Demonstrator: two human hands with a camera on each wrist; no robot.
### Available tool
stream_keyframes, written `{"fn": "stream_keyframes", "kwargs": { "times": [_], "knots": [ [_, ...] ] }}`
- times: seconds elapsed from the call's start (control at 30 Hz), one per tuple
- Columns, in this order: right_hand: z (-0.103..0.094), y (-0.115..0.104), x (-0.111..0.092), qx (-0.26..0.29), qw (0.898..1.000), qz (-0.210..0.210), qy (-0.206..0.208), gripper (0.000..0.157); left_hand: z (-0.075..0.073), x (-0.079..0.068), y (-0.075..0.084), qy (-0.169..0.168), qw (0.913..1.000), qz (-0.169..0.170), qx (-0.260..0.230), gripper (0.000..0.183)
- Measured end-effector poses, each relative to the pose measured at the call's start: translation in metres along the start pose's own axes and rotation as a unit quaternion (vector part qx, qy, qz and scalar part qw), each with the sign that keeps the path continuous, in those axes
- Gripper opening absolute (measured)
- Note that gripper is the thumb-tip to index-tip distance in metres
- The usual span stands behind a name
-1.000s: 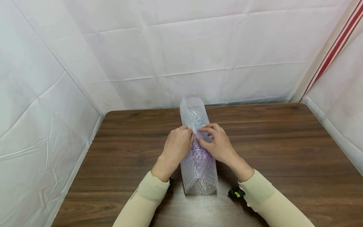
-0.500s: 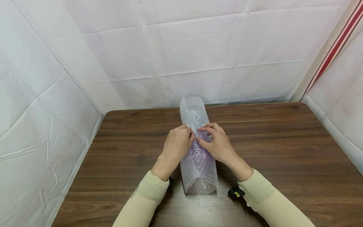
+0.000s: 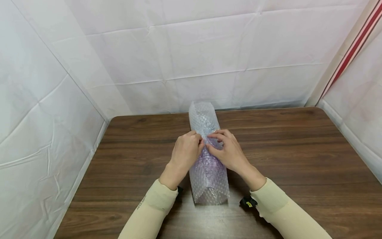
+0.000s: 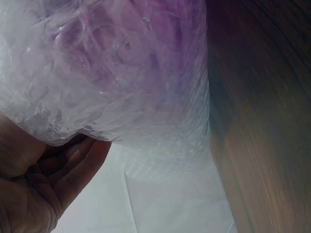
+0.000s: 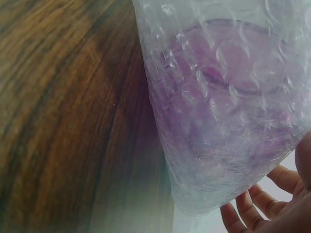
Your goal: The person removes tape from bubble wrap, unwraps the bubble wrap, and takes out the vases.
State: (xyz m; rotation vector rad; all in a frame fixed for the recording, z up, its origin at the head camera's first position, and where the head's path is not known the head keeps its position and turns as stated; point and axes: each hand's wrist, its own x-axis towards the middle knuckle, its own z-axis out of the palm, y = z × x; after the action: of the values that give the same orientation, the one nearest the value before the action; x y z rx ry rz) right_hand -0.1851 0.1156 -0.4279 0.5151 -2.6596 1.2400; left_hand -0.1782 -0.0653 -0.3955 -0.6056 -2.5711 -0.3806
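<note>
A long roll of bubble wrap [image 3: 210, 177] lies lengthwise on the wooden table, a see-through purple object [image 5: 228, 63] inside it. Its kind is blurred by the wrap; a rounded rim shows in the right wrist view. My left hand [image 3: 186, 149] pinches the wrap's edge along the top seam, fingers curled in. Opposite it, my right hand [image 3: 228, 149] rests on the wrap with fingers loosely bent and spread, thumb and forefinger tips apart beside the seam. In the left wrist view, the left fingers [image 4: 80, 170] go partly out of sight behind the wrap.
The brown wooden table [image 3: 283, 149] extends to both sides of the roll. White sheeting [image 3: 191, 56] hangs behind the table and along its sides. The roll's far end reaches the table's back edge.
</note>
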Motion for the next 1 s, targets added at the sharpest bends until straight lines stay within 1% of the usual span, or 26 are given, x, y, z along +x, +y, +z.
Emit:
{"fn": "stream_keyframes", "kwargs": {
  "times": [0.63,1.0],
  "knots": [
    [0.0003,-0.0004,-0.0009,-0.002,1.0,0.0,-0.002,0.034,0.0011,-0.0008,0.0005,0.011,0.9999,-0.002,0.003,0.011],
    [0.0002,-0.0011,-0.001,0.002,1.0,0.001,-0.002,0.034,0.0017,-0.0009,0.0003,0.011,0.9999,-0.005,0.005,0.013]
  ]
}}
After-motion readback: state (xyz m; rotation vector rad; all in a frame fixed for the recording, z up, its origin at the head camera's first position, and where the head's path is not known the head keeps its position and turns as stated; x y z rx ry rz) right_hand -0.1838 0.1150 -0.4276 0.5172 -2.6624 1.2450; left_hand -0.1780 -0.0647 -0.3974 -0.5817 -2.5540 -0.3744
